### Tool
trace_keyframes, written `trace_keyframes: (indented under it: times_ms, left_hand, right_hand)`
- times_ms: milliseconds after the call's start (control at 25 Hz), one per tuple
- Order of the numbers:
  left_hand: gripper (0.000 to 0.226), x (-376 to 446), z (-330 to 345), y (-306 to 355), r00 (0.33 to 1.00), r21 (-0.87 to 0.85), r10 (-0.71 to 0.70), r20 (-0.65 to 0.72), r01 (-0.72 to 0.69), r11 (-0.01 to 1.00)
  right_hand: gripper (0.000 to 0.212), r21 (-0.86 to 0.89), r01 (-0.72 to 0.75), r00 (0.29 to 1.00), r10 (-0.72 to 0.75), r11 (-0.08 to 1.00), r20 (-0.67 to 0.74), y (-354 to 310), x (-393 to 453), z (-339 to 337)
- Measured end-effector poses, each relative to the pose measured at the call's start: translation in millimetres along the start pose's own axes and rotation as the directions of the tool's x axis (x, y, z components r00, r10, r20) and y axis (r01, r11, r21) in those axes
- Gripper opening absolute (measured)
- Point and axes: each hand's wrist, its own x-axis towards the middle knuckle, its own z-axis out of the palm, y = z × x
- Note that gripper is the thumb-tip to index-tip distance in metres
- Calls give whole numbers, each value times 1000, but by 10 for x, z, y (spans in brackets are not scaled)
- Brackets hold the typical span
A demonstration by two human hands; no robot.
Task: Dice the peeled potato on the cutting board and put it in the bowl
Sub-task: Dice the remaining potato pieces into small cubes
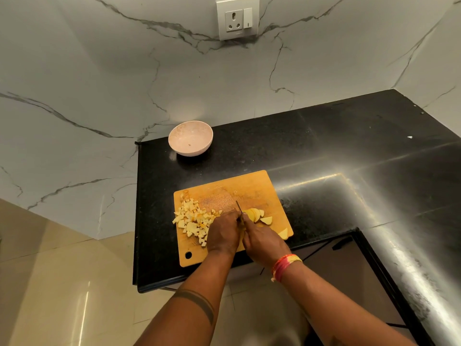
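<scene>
A wooden cutting board lies at the counter's front edge. A heap of diced potato covers its left part. Several potato slices lie right of centre, and one more piece sits by the board's right edge. My right hand grips a knife whose thin blade points away from me, between both hands. My left hand rests knuckles-up on the board just left of the blade, between the dice and the slices; anything under its fingers is hidden. The pale pink bowl stands behind the board with almost nothing in it.
The black granite counter runs right and turns toward me along the right side. Its left edge drops to a tiled floor. A marble wall with a socket stands behind.
</scene>
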Motion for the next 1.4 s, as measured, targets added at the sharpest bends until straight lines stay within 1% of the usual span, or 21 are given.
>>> trace_keyframes:
  times_ms: [160,240,320,520,680,760,880,1040,1200,1400]
  left_hand:
    - [25,6,-4,17,1000,5,-15,11,15,1000]
    - [24,8,6,16,999,-9,-42,9,42,999]
    - [26,11,19,13,998,-6,-58,12,58,998]
    - [28,22,32,11,998,8,-65,27,65,998]
    - [31,43,34,2,995,-30,-92,34,93,995]
    - [32,35,26,-5,992,-81,-109,62,114,990]
    - [33,15,-8,-3,992,-124,-115,52,121,985]
    - [30,-2,-37,-4,995,-88,-95,15,96,991]
    - [22,2,-48,-21,997,-63,-69,31,71,995]
    - [21,5,-56,-19,998,-72,-64,9,65,995]
  right_hand:
    - [58,3,-9,1000,9,1000,-2,-11,30,5]
    - [61,-2,-5,1000,5,1000,22,21,-108,33]
    - [65,-51,-8,999,10,999,33,73,-331,106]
    - [63,-89,-24,999,28,996,38,211,-587,163]
    - [64,11,-48,998,48,999,31,327,-705,196]
    - [64,38,-58,998,57,998,20,390,-733,166]
    - [64,47,-28,1000,28,999,0,346,-760,80]
    - [64,11,13,999,-13,1000,-35,145,-634,46]
    - [63,-24,3,1000,-4,1000,-13,63,-422,48]
    - [61,-49,18,999,-16,999,29,-56,-115,-10]
